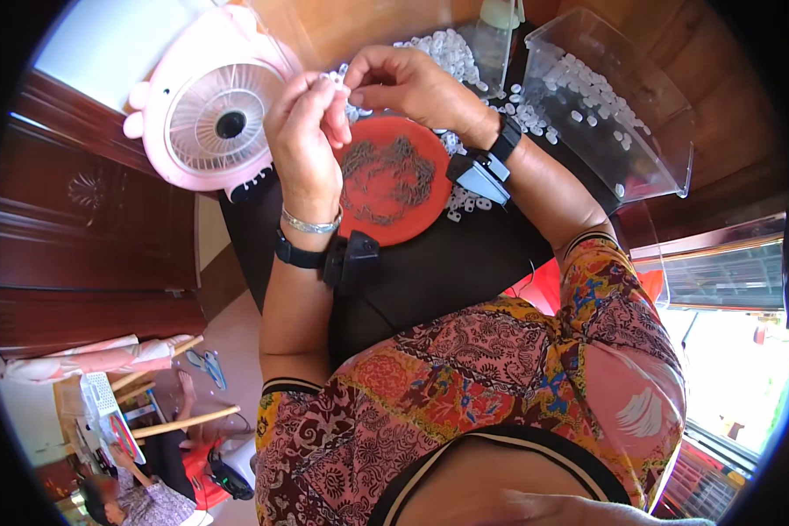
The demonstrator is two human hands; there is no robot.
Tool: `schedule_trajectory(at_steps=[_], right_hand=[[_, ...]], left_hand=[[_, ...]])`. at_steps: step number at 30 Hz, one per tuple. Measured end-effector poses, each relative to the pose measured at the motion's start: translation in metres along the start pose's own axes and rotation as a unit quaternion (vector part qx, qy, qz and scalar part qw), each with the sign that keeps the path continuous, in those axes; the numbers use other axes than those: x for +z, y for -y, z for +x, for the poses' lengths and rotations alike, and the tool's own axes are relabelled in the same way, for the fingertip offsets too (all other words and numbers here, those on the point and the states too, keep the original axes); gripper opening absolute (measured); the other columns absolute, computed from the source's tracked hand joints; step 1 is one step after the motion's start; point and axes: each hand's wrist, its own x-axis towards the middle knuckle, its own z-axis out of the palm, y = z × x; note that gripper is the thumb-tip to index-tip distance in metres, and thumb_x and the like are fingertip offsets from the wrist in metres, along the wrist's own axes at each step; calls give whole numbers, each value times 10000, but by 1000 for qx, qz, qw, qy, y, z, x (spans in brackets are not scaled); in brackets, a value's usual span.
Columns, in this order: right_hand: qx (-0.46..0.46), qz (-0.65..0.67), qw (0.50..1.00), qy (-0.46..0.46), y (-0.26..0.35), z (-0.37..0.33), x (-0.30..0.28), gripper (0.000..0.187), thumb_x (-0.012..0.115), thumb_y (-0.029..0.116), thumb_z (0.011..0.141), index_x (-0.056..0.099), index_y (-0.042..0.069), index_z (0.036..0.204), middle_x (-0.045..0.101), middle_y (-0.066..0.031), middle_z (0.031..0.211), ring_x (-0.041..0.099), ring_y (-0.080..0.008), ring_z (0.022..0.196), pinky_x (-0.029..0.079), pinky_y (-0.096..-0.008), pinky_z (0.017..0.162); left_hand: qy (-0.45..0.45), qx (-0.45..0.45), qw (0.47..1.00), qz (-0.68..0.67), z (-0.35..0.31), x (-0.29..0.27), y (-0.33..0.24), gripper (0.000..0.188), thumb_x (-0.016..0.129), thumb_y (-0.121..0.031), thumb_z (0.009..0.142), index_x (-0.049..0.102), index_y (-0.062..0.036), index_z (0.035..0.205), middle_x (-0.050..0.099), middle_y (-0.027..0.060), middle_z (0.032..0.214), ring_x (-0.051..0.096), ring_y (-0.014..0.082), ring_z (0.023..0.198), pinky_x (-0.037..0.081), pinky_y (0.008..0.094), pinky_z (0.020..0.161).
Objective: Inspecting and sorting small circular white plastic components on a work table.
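Observation:
Above a red plate [386, 230] my two hands meet at the fingertips. My left hand [309, 127] is closed in a pinch on a small white plastic piece [335, 79]. Close beside it, my right hand [416, 88] has its thumb and forefinger pressed together at the same piece; whether it holds a separate part is too small to see. Many thin grey metal pins or nails [416, 180] lie in a loose ring on the plate. Behind my right hand is a heap of similar white plastic pieces [447, 57], some showing holes.
A pink fan [228, 123] stands at the left of the black table [412, 289]. At the right is a clear plastic bin [666, 140] with more white pieces, and others lie loose beside it. Another person [149, 500] sits at the lower left.

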Motion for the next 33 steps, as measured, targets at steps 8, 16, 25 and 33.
schedule_trajectory(at_steps=[8, 16, 25, 33], right_hand=[[-65, 42, 993, -87, 37, -3, -20, 87, 619, 21, 864, 612, 26, 951, 658, -30, 867, 627, -100, 826, 508, -229, 729], [-71, 6, 996, -61, 44, -4, -15, 73, 632, 10, 852, 627, 7, 925, 641, -17, 838, 604, -76, 804, 497, -216, 751], [-76, -38, 996, -37, 54, -7, -13, 67, 644, 20, 846, 630, 9, 911, 630, -6, 831, 588, -71, 802, 498, -219, 751], [-69, -53, 996, -36, 58, -9, -15, 71, 647, 24, 844, 625, 8, 909, 629, -4, 828, 589, -74, 797, 498, -219, 748]], left_hand=[[9, -46, 999, -14, -2, 4, 8, 176, 511, -124, 875, 530, -22, 733, 427, -5, 571, 382, 65, 467, 308, 195, 423], [40, -35, 998, 33, -3, 6, 5, 156, 515, -97, 853, 507, -32, 712, 443, -3, 582, 391, 56, 482, 304, 184, 444], [64, -17, 995, 73, -3, 1, 9, 157, 492, -115, 869, 535, -24, 748, 447, -10, 601, 400, 57, 515, 308, 185, 464], [61, -19, 995, 83, -3, 3, 7, 152, 497, -110, 864, 537, -23, 745, 444, -13, 599, 393, 55, 514, 308, 186, 464]])
